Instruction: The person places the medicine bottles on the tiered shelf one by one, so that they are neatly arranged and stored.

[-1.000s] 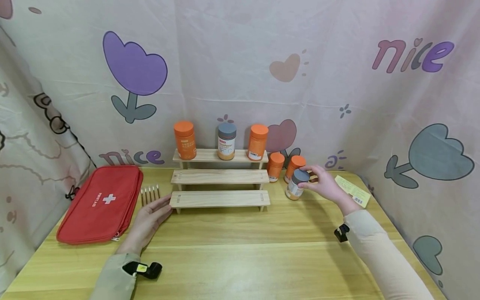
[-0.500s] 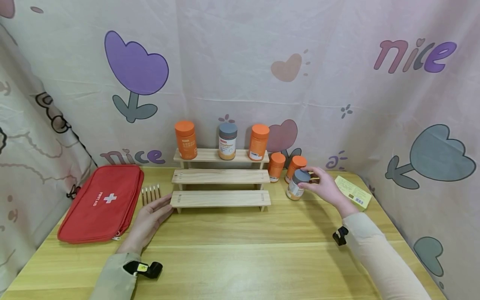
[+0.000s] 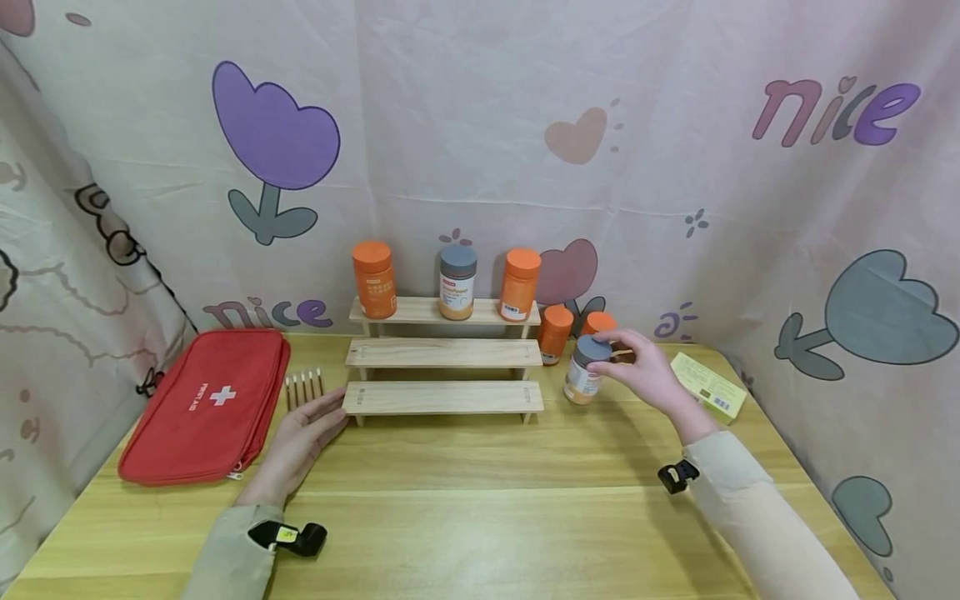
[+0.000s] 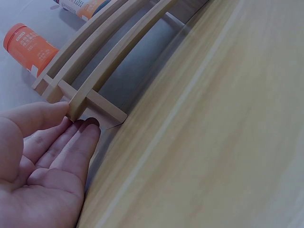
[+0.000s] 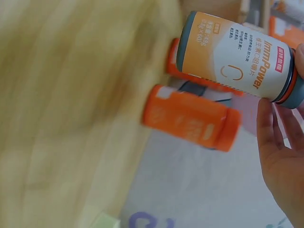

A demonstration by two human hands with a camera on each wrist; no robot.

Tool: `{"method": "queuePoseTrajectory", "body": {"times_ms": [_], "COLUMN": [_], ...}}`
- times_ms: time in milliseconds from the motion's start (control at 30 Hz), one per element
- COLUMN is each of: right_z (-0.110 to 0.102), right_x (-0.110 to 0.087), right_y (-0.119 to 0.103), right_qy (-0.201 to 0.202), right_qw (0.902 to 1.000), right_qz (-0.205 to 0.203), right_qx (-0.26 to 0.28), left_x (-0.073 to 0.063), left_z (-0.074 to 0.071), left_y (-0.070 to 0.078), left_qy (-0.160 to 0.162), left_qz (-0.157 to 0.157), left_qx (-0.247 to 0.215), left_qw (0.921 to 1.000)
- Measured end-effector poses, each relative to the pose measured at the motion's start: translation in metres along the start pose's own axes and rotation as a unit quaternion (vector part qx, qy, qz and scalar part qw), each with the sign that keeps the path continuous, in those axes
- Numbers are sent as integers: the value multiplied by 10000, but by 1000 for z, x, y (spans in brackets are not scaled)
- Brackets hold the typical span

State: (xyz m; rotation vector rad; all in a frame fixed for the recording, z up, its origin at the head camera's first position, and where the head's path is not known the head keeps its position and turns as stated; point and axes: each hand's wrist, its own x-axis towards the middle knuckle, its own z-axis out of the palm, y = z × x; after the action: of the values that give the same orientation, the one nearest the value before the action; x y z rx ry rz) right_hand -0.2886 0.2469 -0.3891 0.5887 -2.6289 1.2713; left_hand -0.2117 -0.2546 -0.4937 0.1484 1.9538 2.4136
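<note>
Currently grips the grey lid (image 3: 591,348) of a round white-and-orange jar (image 3: 582,379) in the right hand (image 3: 641,373), near the far edge of the pale wooden worktop (image 3: 480,517); cannot tell whether lifted clear of it. Pinches, with the left hand (image 3: 300,437), one end of the lowest tier of a three-tier bare-wood rack (image 3: 444,353) along that edge. Has two upright orange plastic jars (image 3: 554,333) just behind the held jar, and two similar orange ones (image 3: 374,281) flanking a second grey-lidded jar (image 3: 457,287) on the rack's top tier. Includes a red fabric first-aid pouch (image 3: 208,408) by the worktop's left edge, slim pale-tipped wooden sticks (image 3: 303,385) between pouch and rack, and a yellow-green carton (image 3: 708,385) towards the far right corner.
</note>
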Motion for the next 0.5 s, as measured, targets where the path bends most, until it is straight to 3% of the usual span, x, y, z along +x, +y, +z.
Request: {"method": "queuePoseTrajectory", "body": {"times_ms": [233,500], "right_z": [-2,9], "right_x": [-4,5], "right_y": [-48,-63], "right_qy": [129,264], "right_qw": [9994,9975], "right_qz": [-317,-648], "right_qx": [-95,77], "left_x": [0,0], "left_z": [1,1], "left_y": [1,1], "left_qy": [12,25], "left_qz": [-30,-29], "left_qx": [-5,-10], "left_qw": [10000,10000]}}
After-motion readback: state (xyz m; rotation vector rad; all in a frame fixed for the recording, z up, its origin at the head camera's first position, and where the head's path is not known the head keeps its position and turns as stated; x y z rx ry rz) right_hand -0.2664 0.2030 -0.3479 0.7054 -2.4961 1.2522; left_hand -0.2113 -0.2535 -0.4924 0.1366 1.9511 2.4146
